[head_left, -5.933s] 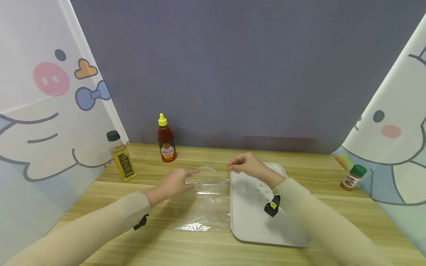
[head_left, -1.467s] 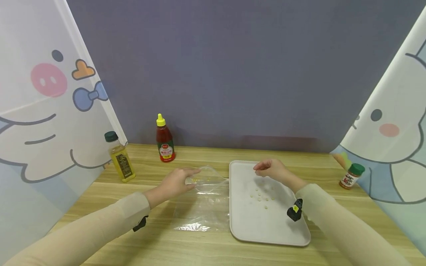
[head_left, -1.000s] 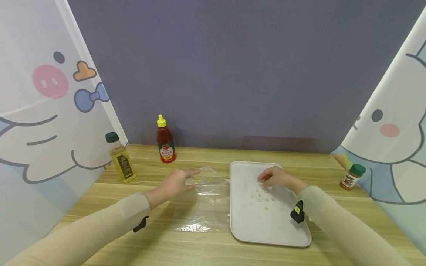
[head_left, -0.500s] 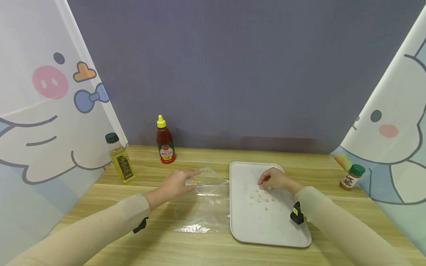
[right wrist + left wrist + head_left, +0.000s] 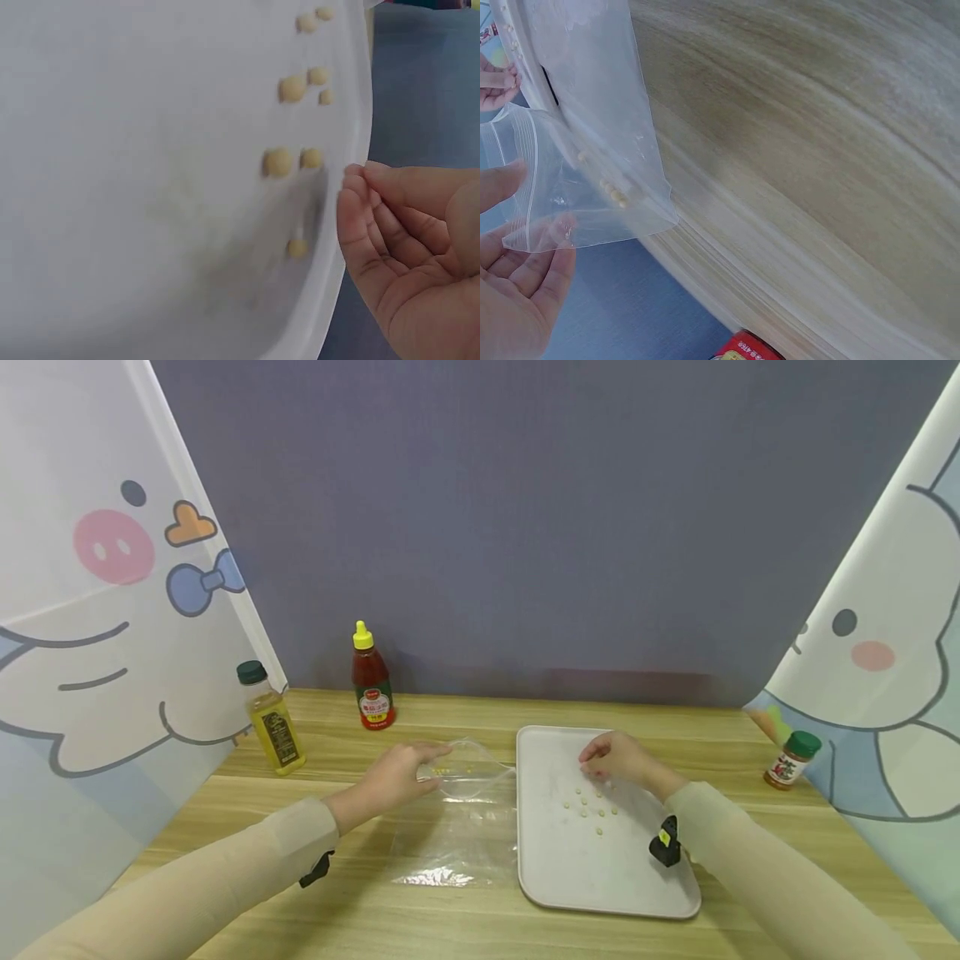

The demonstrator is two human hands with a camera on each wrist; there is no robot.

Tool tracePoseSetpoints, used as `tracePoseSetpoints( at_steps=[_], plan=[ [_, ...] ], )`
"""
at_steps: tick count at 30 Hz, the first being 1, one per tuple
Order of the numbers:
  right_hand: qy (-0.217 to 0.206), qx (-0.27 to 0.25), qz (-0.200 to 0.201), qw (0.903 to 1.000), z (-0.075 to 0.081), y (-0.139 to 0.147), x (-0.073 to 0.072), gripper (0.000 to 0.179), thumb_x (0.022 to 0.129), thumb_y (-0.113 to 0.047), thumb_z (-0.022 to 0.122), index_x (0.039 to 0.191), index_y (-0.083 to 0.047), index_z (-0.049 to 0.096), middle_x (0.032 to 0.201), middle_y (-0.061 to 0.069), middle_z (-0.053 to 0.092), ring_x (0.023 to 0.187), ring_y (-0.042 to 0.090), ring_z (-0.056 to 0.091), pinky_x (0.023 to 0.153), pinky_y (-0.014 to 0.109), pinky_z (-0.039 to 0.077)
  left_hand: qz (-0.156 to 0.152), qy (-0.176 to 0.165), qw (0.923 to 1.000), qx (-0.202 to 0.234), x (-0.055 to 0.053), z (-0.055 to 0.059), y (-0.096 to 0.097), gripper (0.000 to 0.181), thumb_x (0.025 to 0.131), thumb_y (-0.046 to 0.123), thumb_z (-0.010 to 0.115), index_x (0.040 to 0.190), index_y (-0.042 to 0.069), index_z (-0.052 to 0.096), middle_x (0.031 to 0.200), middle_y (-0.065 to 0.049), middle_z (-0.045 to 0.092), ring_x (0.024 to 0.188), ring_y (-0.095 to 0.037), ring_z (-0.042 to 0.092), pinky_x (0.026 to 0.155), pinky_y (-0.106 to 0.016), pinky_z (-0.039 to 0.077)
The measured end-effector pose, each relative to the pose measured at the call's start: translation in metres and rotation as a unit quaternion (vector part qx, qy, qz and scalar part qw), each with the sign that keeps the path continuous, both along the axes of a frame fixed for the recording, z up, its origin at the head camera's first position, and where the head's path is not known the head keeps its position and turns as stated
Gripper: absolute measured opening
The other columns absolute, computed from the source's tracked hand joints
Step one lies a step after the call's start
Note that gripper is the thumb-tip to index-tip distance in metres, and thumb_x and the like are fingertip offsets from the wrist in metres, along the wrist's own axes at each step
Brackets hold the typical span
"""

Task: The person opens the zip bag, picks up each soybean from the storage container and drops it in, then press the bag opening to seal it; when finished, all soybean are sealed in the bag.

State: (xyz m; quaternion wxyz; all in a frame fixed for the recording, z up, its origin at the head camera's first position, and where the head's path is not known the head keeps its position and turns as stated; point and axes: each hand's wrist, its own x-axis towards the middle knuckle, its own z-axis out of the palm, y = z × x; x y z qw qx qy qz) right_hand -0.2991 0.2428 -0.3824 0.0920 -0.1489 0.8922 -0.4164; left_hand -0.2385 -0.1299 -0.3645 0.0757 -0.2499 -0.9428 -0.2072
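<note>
At the left side of a clear zip-lock bag (image 5: 457, 843), my left hand (image 5: 393, 779) grips the mouth, thumb and fingers spread along its edge. The mouth gapes, and several yellow soybeans (image 5: 613, 192) lie inside the bag. My right hand (image 5: 618, 758) is over the far part of a white tray (image 5: 637, 868), thumb and index fingertips (image 5: 356, 174) pinched together. The bean between them is mostly hidden by the fingertips. Below this hand, several loose soybeans (image 5: 279, 162) are scattered on the tray.
The bag lies flat against the tray's left side on a wooden table (image 5: 360, 910). A red sauce bottle (image 5: 372, 681) and an oil bottle (image 5: 273, 722) stand at the back left. A green-capped spice jar (image 5: 792, 760) is far right. A grey panel (image 5: 525, 527) rises behind.
My right hand went from beside the bag back over the tray, reached down to the soybeans, and has now risen slightly with one pinched. The left hand keeps its place on the bag.
</note>
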Motion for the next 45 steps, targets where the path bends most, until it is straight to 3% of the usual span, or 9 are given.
tracePoseSetpoints(
  at_steps=[10,18,21,28,35,45],
  plan=[
    [0.014,-0.049,-0.018,0.9985,0.015,-0.034,0.002,0.023,0.089,-0.008,0.068,0.106,0.007,0.067,0.089,0.008,0.073,0.078,0.017,0.067,0.078,0.042,0.058,-0.002,-0.005,1.0,0.006,0.0,0.002,0.0,0.054,0.081,0.014,0.078,0.132,0.009,0.06,0.129,-0.012,0.063,0.106,-0.029,0.067,0.09,-0.044,0.055],
    [0.01,-0.088,-0.004,0.996,0.029,-0.08,0.012,0.021,0.089,-0.016,0.07,0.105,-0.002,0.071,0.095,0.005,0.073,0.094,0.037,0.065,0.085,0.049,0.055,0.002,-0.014,0.9999,0.006,-0.001,0.002,0.002,0.054,0.081,0.015,0.078,0.132,0.009,0.06,0.129,-0.012,0.063,0.107,-0.029,0.066,0.091,-0.044,0.055],
    [0.016,-0.084,0.008,0.9963,0.035,-0.096,0.013,0.016,0.089,-0.014,0.07,0.102,-0.006,0.073,0.095,0.003,0.072,0.093,0.034,0.065,0.084,0.047,0.055,0.003,-0.019,0.9998,0.01,-0.002,0.003,0.002,0.054,0.081,0.014,0.078,0.132,0.009,0.06,0.13,-0.012,0.063,0.108,-0.029,0.066,0.092,-0.044,0.055],
    [0.057,-0.051,0.042,0.9962,0.042,-0.13,0.016,0.014,0.084,-0.012,0.075,0.096,-0.005,0.075,0.087,0.002,0.074,0.076,0.008,0.064,0.068,0.023,0.053,-0.006,0.009,0.9999,-0.004,-0.003,0.002,0.003,0.052,0.08,0.015,0.078,0.129,0.007,0.062,0.123,-0.012,0.067,0.1,-0.026,0.068,0.085,-0.043,0.057],
    [0.09,-0.026,0.076,0.9927,0.043,-0.149,0.019,0.014,0.085,-0.013,0.074,0.096,-0.004,0.076,0.088,0.005,0.075,0.076,0.011,0.067,0.067,0.025,0.056,-0.001,0.009,0.9999,-0.004,-0.002,0.0,0.003,0.052,0.08,0.014,0.079,0.129,0.008,0.063,0.122,-0.012,0.068,0.098,-0.025,0.068,0.082,-0.041,0.058],
    [0.081,-0.027,0.049,0.9951,0.044,-0.135,0.015,0.016,0.088,-0.017,0.072,0.101,-0.008,0.076,0.094,0.004,0.074,0.076,0.011,0.064,0.067,0.026,0.056,-0.016,0.013,0.9998,0.005,-0.003,-0.002,0.0,0.051,0.081,0.014,0.078,0.129,0.007,0.062,0.124,-0.012,0.067,0.099,-0.026,0.069,0.083,-0.041,0.058]
  ],
)
